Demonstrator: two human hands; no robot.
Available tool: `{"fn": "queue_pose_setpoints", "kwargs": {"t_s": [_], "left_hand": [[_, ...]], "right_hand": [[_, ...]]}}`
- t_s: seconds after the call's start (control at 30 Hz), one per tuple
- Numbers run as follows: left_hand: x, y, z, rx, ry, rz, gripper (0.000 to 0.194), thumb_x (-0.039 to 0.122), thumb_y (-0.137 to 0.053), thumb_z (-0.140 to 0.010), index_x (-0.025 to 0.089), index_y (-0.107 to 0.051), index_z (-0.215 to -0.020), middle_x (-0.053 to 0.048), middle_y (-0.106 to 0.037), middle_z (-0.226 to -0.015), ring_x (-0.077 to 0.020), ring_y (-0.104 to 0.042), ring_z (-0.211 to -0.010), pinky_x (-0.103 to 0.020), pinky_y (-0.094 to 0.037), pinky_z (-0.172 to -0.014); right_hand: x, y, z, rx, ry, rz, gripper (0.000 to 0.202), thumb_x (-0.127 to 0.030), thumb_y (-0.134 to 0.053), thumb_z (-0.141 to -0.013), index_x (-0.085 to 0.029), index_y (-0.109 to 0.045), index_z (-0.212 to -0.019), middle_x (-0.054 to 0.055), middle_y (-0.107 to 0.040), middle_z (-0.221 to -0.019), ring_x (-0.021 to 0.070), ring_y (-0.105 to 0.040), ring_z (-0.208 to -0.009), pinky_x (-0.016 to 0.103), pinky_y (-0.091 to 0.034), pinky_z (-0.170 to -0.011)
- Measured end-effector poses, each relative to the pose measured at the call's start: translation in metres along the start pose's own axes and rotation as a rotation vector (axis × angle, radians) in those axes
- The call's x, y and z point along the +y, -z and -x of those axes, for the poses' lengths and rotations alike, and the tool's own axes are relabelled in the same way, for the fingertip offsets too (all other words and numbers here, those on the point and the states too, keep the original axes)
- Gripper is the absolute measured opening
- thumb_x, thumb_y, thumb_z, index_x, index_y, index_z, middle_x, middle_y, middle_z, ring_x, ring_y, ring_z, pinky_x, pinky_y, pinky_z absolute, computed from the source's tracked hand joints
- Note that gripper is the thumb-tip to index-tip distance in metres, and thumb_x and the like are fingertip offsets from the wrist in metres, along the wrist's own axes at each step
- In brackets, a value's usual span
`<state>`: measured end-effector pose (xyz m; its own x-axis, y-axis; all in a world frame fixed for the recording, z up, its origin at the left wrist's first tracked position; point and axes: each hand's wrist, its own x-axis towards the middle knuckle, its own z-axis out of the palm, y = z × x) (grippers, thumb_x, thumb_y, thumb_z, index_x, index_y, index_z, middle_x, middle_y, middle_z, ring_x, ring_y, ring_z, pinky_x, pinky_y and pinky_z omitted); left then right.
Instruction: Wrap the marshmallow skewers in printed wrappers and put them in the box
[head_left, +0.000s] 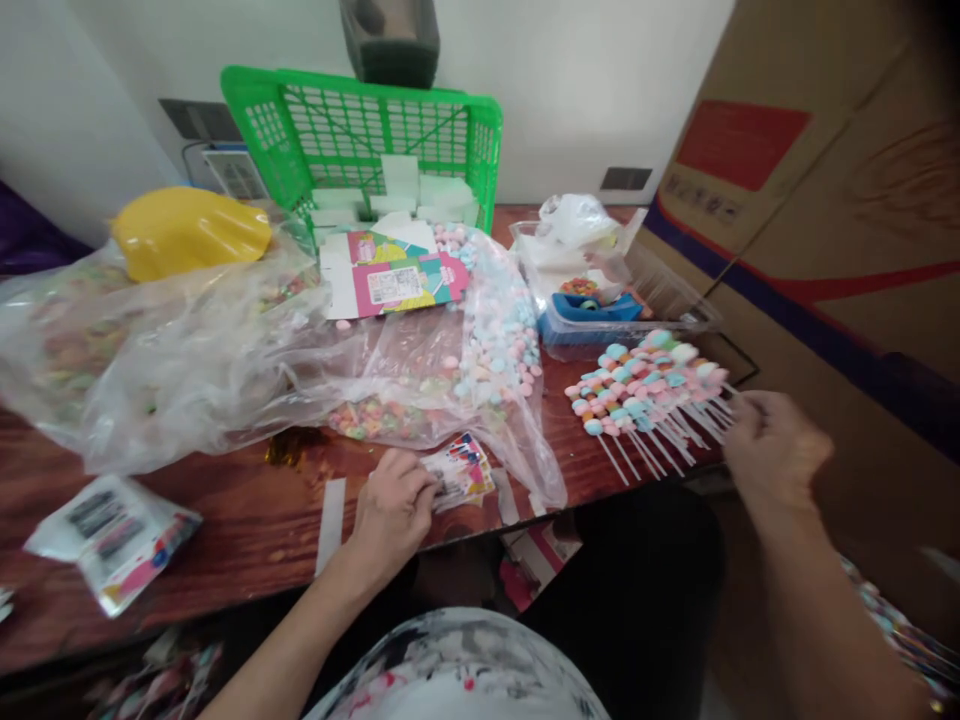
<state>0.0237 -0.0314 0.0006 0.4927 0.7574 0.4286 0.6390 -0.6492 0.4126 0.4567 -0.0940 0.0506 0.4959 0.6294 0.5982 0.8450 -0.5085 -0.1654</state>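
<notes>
Your left hand [397, 500] lies at the near edge of the wood-grained table [240, 510], fingers bent close together over the left end of the small printed packets [459, 470]; whether they pinch one, you cannot tell. Those packets are white with red, dark blue, yellow and pink shapes, their print too small to read. At the right, your right hand [772, 440] has its fingers curled in at the stick ends of the candy skewers [649, 385], but blur hides whether they are clamped on a stick. The skewers lie in a heap near the table's right end, pastel pink, blue, green and orange pieces on white sticks that point toward you. Farther left, the flattened carton [405, 280] is pink, teal, yellow and green, with a white label carrying dark, code-like print you cannot read. It rests by the clear plastic bags of candy [499, 340], in front of the green basket [382, 130]. The white pouch [116, 535] at the near left bears a dark printed block, also illegible. The tall cardboard box [825, 200] at the right shows a red panel above handling symbols
</notes>
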Motion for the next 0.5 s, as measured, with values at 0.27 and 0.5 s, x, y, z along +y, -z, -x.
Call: {"fn": "queue_pose_setpoints", "kwargs": {"t_s": [0.27, 0.5], "left_hand": [[0.005, -0.007, 0.017, -0.173, 0.063, -0.293, 0.022, 0.008, -0.046, -0.087, 0.017, -0.065, -0.093, -0.01, -0.062, -0.096, -0.0234, -0.052, -0.094, -0.037, -0.048, -0.08], [-0.003, -0.001, 0.005, -0.138, 0.202, -0.02, 0.023, 0.013, -0.05, -0.087, 0.016, -0.066, -0.071, -0.005, -0.06, -0.078, -0.0168, -0.054, -0.078, -0.029, -0.045, -0.072]], "right_hand": [[-0.044, 0.046, 0.048, 0.01, 0.223, -0.397, 0.022, -0.034, -0.055, -0.082, -0.021, -0.068, -0.094, 0.007, -0.071, -0.081, 0.0201, -0.066, -0.07, 0.029, -0.049, -0.065], [-0.056, 0.048, 0.064, 0.04, 0.554, -0.4, 0.01, -0.022, -0.057, -0.083, -0.026, -0.063, -0.089, 0.005, -0.07, -0.077, 0.017, -0.066, -0.066, 0.027, -0.049, -0.066]]}}
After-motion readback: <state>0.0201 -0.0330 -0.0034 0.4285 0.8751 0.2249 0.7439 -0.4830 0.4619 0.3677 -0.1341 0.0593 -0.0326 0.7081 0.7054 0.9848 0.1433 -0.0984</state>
